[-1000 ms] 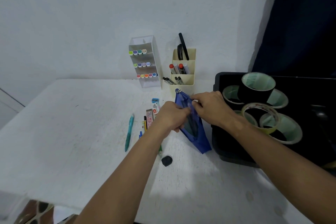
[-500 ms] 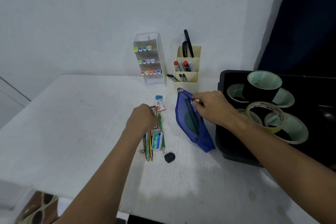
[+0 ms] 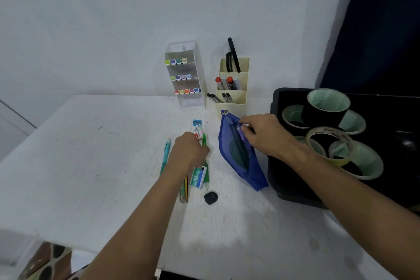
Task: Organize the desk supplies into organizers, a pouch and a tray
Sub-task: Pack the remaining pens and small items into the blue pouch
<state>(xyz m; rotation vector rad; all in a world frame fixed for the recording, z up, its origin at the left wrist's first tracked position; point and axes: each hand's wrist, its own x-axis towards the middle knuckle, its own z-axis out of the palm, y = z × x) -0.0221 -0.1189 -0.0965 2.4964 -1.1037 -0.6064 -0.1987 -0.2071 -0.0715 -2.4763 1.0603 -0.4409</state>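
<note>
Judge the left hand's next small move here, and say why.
Probably lift the green pen and carry it to the pouch. The left hand is curled over the loose pile, apparently gripping that pen, while the right hand holds the pouch mouth open.

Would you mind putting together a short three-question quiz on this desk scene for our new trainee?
1. True or false: the right hand holds the blue mesh pouch at its open top edge.
2. Where do the tape rolls sit? A) on the white table B) in the black tray C) in the cream organizer
3. Fill in: the left hand reaches down over the loose ______ lying left of the pouch.

Key: 1 true; 2 B; 3 pens and pencils.
</note>
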